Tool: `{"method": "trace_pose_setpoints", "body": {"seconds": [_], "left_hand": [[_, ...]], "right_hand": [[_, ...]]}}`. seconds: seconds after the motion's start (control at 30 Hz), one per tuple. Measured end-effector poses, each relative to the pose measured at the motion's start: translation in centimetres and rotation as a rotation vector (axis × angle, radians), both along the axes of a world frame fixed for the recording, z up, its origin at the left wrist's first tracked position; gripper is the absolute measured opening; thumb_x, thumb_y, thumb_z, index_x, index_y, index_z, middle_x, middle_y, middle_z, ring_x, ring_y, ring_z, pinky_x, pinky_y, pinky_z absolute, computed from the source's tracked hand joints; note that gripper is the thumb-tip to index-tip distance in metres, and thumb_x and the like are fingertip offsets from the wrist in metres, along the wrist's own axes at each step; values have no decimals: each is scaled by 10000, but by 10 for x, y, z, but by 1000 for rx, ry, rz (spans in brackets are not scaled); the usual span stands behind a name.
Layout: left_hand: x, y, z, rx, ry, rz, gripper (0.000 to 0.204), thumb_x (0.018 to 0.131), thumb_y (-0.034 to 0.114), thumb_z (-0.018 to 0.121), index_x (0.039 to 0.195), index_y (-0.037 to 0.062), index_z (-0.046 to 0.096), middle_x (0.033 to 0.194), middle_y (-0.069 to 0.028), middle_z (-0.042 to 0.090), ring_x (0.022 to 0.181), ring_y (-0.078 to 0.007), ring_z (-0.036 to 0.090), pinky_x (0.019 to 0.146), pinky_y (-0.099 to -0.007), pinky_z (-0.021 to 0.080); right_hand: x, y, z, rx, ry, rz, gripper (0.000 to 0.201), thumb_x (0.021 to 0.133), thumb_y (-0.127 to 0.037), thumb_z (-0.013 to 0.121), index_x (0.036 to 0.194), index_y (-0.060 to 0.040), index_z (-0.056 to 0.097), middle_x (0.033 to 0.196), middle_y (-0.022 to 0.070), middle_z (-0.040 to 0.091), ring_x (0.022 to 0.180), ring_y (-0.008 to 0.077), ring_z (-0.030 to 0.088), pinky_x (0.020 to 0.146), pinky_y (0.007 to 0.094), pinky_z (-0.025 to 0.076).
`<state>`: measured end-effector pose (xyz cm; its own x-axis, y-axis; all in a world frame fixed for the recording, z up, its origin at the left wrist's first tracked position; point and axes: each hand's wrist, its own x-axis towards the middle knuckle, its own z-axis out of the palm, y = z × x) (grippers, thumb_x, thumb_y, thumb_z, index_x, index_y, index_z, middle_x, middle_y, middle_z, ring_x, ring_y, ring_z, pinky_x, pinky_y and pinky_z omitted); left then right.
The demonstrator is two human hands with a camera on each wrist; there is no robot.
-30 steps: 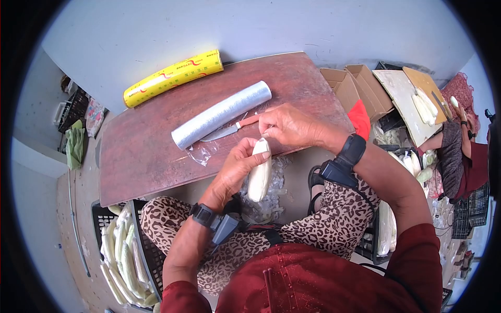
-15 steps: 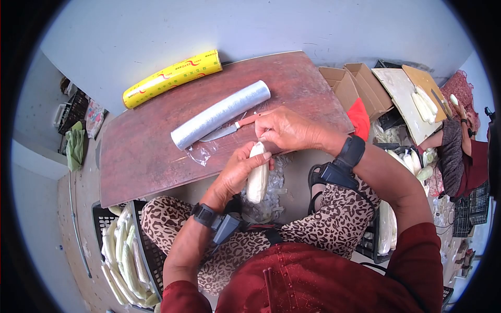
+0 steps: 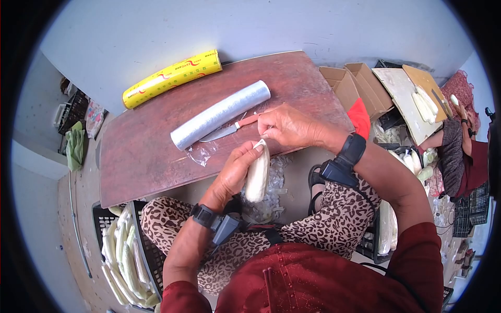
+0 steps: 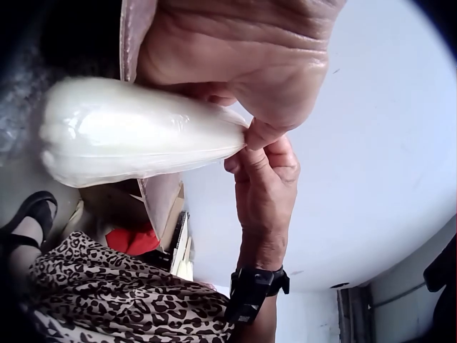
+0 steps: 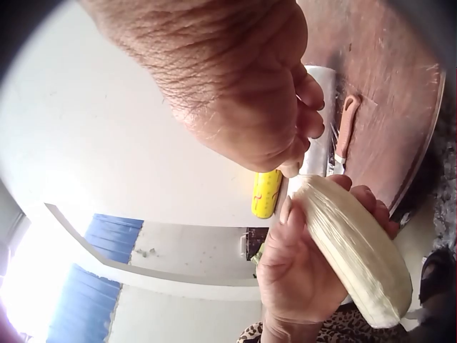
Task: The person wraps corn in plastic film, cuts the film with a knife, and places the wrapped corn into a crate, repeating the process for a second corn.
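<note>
An ear of corn in pale, tightly closed husk hangs between both hands, tip up, past the table's near edge. It looks glossy in the left wrist view, its narrow end at the fingers. My left hand grips the corn near its tip, thumb along the front. At the very tip, the curled fingers of my right hand pinch the husk end, seen close in the right wrist view. Behind the hands, a knife with an orange-brown handle lies beside a clear film roll on the reddish table.
A yellow printed roll lies at the table's back edge. Black crates of corn stand left and right of the legs. Cardboard boxes sit at the right, where another person handles corn. Crumpled clear plastic lies below.
My left thumb and fingers have shifted up the corn toward its tip, showing more of its front. My right hand stays at the tip with only small movement.
</note>
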<state>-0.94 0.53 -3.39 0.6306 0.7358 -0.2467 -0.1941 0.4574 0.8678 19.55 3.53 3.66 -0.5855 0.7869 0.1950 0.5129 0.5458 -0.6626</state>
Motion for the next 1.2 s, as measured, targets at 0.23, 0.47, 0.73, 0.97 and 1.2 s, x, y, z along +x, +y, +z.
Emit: {"method": "trace_pose_setpoints", "body": {"seconds": [0.23,0.47,0.73,0.97,1.2], "left_hand": [[2,-3,5,10,33,15,315,973,369,539,1011,56,550,884,-95,649,806,-180,635,717,-323,528],[4,-5,1,273,151,71,252,986,330,526,999,80,562,874,-51,638,810,-124,603,704,-266,491],[-7,-6,3,109,283,106,230,970,279,526,953,55,577,801,-68,628,694,-143,602,630,-292,501],[-18,-13,-14,-157,372,220,347,936,333,559,982,-10,574,758,-126,624,618,-202,610,557,-317,510],[-20,-22,-24,-220,356,258,389,952,354,557,1044,-23,580,767,-112,627,594,-192,612,503,-322,498]], "right_hand": [[-5,-1,-1,51,44,66,76,779,-55,607,779,-1,554,742,185,600,680,347,587,615,416,453],[-7,-5,2,-8,-56,57,71,782,-46,602,759,0,554,706,182,596,685,350,597,626,430,458],[-20,9,-23,116,-56,195,88,804,-51,599,749,-12,542,767,175,608,838,375,594,761,438,469],[-44,17,-35,-129,-313,184,127,823,-71,605,756,-8,518,748,167,583,790,379,584,685,436,449],[-49,32,-66,-229,-211,294,124,803,-64,615,762,10,524,750,173,583,754,367,583,657,436,450]]}}
